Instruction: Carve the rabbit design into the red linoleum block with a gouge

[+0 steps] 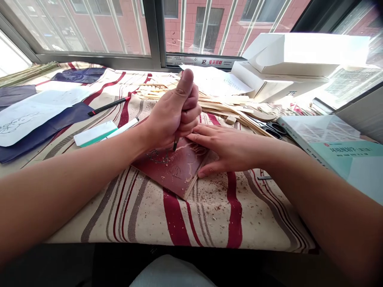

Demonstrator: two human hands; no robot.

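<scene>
A dark red carving board [172,169] lies on the striped cloth [143,215] in the middle of the table. Pale cut lines show on its face. My left hand [175,113] is closed in a fist round a thin carving tool [175,144], thumb up, with the tip down on the board. My right hand [223,145] lies flat with its fingers stretched out, pressing on the board's right edge. Wood chips [215,195] are scattered on the cloth to the right of the board.
Thin wood strips [221,105] and scissors [273,129] lie behind the hands. A teal book [338,149] sits at right, white boxes [299,59] at back right. Dark blue carbon paper [48,129], drawing sheets [36,109], a black pen [109,106] and a white-green ruler [95,133] lie at left.
</scene>
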